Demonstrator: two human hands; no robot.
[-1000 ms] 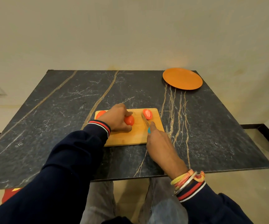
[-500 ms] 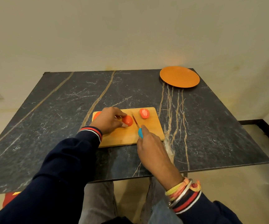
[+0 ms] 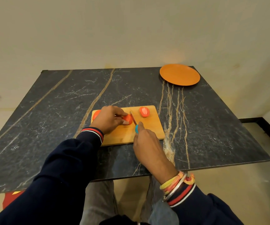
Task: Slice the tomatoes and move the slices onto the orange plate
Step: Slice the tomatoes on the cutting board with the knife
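Two hands meet at one cut. The right hand [image 3: 147, 143] is curled round the blue handle of the knife [image 3: 136, 128], with the forefinger laid along its top. The blade runs away from the person, leaning slightly left. Just left of the blade lies the tomato piece [image 3: 128, 119], pinned to the cutting board [image 3: 148, 129] by the curled fingers of the left hand [image 3: 110, 119]. Whether steel already touches flesh cannot be told. The next slice probably comes off the piece's right end, next to the blade. A cut half [image 3: 144, 111] lies face-up to the right, a second tomato [image 3: 96, 114] lies mostly hidden behind the left hand, and the orange plate [image 3: 179, 74] sits bare at the desk's [image 3: 58, 111] far right corner, nearer the right hand.
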